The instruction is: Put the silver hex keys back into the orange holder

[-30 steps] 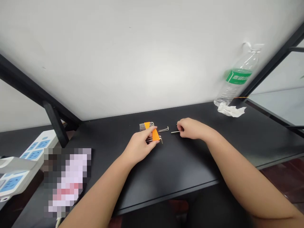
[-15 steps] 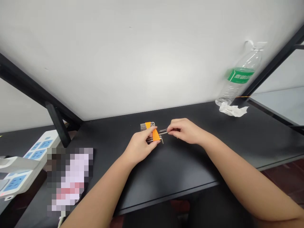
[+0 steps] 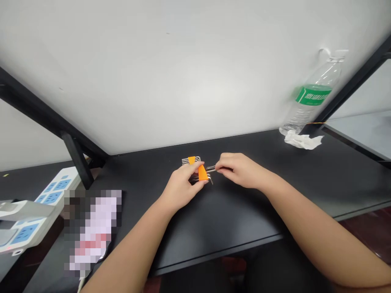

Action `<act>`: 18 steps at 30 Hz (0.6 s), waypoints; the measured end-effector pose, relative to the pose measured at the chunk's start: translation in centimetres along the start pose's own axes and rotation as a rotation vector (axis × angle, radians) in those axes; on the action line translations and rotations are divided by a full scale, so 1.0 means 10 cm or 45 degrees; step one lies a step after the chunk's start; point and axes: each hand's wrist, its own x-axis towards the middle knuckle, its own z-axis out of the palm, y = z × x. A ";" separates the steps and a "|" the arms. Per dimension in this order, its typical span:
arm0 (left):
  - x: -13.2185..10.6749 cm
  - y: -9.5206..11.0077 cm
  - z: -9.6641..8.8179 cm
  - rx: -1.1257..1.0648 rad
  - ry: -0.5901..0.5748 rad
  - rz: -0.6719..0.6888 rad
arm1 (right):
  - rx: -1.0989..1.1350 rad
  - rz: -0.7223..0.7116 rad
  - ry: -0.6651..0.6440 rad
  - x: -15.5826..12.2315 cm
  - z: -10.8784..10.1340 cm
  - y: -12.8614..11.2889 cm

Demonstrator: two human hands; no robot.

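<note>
Your left hand (image 3: 180, 189) grips the orange holder (image 3: 202, 172). Your right hand (image 3: 241, 170) pinches a metal key (image 3: 210, 167) just right of it. Farther right, the writing on the bottle (image 3: 311, 101) with the green label is too small to read.

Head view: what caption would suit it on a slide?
Left hand grips an orange hex-key holder over a black table while the right hand pinches one hex key beside it.

An orange holder (image 3: 202, 172) with silver hex keys (image 3: 210, 167) is seen on a black worktop (image 3: 232, 211). A clear bottle (image 3: 310, 101) is banded by a green label.
</note>
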 end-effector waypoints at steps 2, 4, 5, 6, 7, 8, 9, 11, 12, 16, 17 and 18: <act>0.00 0.00 0.00 -0.015 0.006 -0.020 | 0.019 0.008 0.032 -0.01 -0.04 0.01; 0.00 0.01 -0.01 -0.019 0.006 -0.030 | 0.036 -0.004 0.051 -0.01 -0.07 0.02; 0.01 0.01 -0.01 -0.019 0.006 -0.032 | 0.040 -0.011 0.055 -0.01 -0.07 0.02; 0.01 0.02 -0.01 -0.020 0.007 -0.033 | 0.040 -0.017 0.056 -0.01 -0.07 0.02; 0.01 0.02 -0.01 -0.020 0.010 -0.035 | 0.042 -0.023 0.056 -0.01 -0.08 0.02; 0.01 0.02 -0.01 -0.019 0.011 -0.038 | 0.046 -0.027 0.053 -0.01 -0.08 0.01; 0.01 0.02 -0.01 -0.018 0.012 -0.042 | 0.052 -0.027 0.052 -0.02 -0.07 0.01; 0.01 0.01 0.00 -0.021 0.013 -0.058 | 0.063 -0.024 0.052 -0.02 -0.07 0.01; 0.01 0.00 0.00 -0.028 0.011 -0.064 | 0.067 -0.023 0.049 -0.02 -0.07 0.01; -0.01 0.00 0.02 -0.054 -0.031 -0.021 | 0.079 -0.023 0.009 -0.02 -0.04 -0.02; -0.01 0.01 0.02 -0.045 -0.043 0.001 | 0.093 -0.027 -0.005 -0.01 -0.03 -0.03; -0.01 0.02 0.02 -0.028 -0.050 0.022 | 0.119 -0.033 -0.016 -0.01 -0.01 -0.05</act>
